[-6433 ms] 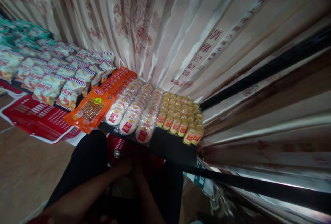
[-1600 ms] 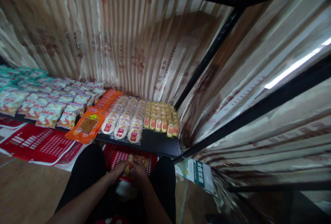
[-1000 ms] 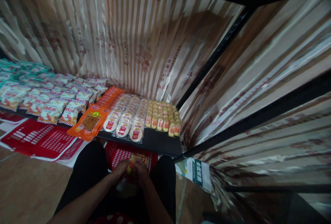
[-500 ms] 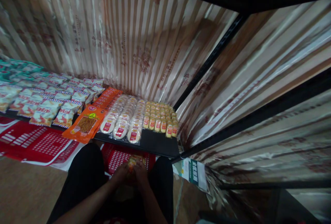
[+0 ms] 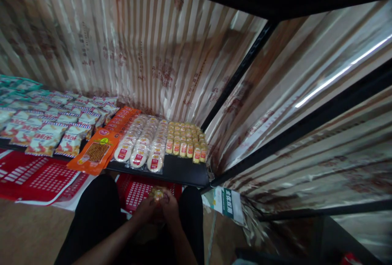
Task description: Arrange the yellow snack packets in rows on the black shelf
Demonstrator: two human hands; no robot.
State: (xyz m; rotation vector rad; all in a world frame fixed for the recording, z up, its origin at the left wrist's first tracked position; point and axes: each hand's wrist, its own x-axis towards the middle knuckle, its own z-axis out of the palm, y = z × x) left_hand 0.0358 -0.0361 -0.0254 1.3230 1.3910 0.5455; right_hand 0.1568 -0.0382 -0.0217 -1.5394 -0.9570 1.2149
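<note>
Between my knees, my left hand point(image 5: 147, 208) and my right hand point(image 5: 169, 204) are closed together around small yellow wrapped snacks point(image 5: 157, 193). Their clear wrappers shine, but how many I hold is hidden by my fingers. Similar yellow packs point(image 5: 183, 147) stand in rows at the right end of the black shelf point(image 5: 186, 170), ahead of my hands. Left of those lie rows of round white wrapped crackers point(image 5: 138, 156), then an orange snack bag point(image 5: 97, 150).
White snack bags point(image 5: 45, 136) and green bags point(image 5: 21, 85) fill the shelf's left side. A red basket point(image 5: 136, 193) sits under the shelf before my knees, and red basket-like pieces point(image 5: 39, 175) lie further left. A black metal post point(image 5: 239, 73) rises at the corner against striped sheeting point(image 5: 165, 52).
The camera view has shifted slightly, so the shelf appears lower and further left. My hands still hold the yellow snacks, which now show a little more between the fingers.
</note>
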